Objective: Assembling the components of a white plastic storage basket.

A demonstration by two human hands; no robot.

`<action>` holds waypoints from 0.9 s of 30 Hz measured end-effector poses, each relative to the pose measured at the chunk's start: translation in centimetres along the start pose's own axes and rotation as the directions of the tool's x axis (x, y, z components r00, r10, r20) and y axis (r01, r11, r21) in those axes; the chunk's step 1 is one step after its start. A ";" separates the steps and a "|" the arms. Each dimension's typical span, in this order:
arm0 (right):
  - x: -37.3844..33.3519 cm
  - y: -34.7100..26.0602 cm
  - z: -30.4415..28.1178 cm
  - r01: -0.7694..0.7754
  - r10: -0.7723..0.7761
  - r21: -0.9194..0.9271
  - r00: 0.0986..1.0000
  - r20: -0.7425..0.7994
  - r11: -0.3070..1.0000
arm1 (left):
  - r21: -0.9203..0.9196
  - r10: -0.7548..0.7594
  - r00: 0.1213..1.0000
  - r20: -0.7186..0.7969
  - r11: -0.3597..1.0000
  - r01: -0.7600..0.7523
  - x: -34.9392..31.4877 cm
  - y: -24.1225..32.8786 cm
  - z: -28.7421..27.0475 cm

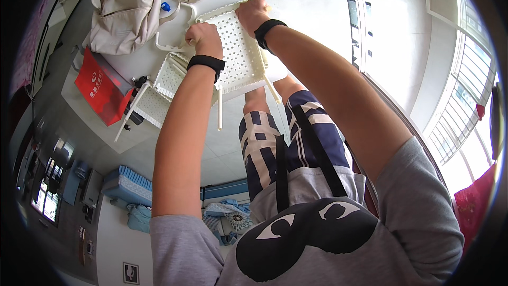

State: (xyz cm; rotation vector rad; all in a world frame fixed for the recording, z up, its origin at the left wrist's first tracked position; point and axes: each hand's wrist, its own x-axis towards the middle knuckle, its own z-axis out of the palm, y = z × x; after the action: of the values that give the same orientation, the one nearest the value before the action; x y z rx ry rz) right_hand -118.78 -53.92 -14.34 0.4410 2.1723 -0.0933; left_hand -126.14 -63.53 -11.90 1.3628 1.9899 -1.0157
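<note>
A white plastic shelf tray (236, 55) with a scalloped rim and star-shaped holes is tilted in front of me. My right hand (253, 12) is closed on its far right corner. At its left edge my left hand (205, 38) makes a fist; a pale end shows beside the fingers, and I cannot make out what exactly lies inside the grip. Two white tubes, a left one (220, 110) and a right one (273, 90), stick out from the tray's near corners. Left of it lies another white tray (170, 77), partly behind my left forearm.
A beige backpack (124, 13) lies at the far left, with a small blue object (165, 6) on its side. Next to it are a red paper bag (100, 87) and a lower white tray with a tube (130, 112). Sliding-door tracks (360, 18) run along the right.
</note>
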 end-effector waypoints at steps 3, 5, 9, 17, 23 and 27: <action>0.0 0.4 1.4 0.026 -0.024 0.009 0.988 -0.156 1.000 | -0.021 0.009 1.000 -0.013 1.000 -0.009 0.4 -0.8 0.4; 0.2 -0.2 1.5 0.022 -0.022 -0.003 0.991 -0.129 1.000 | -0.043 0.001 1.000 -0.012 0.999 -0.001 0.5 -1.0 0.5; 0.6 -0.6 0.7 0.005 -0.004 0.010 1.000 -0.027 1.000 | -0.058 0.004 1.000 -0.012 0.998 -0.004 0.2 -0.6 -0.2; 0.3 -0.7 1.0 -0.036 0.040 0.044 0.994 -0.099 0.998 | -0.017 0.021 0.998 -0.052 1.000 -0.022 0.3 -1.3 1.0; 0.7 -0.4 1.0 -0.037 0.042 0.065 0.996 -0.079 0.997 | -0.001 0.013 0.989 -0.148 1.000 -0.013 0.1 -0.9 1.3; 0.8 -0.8 1.0 -0.024 0.026 0.057 0.999 -0.041 0.998 | 0.011 0.017 0.987 -0.162 1.000 -0.015 -0.1 -0.9 0.9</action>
State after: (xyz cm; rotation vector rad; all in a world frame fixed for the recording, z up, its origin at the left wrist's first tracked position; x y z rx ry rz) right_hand -118.73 -54.69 -15.63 0.5063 2.2086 -0.1337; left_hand -126.90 -64.54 -12.06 1.5075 2.0892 -0.9346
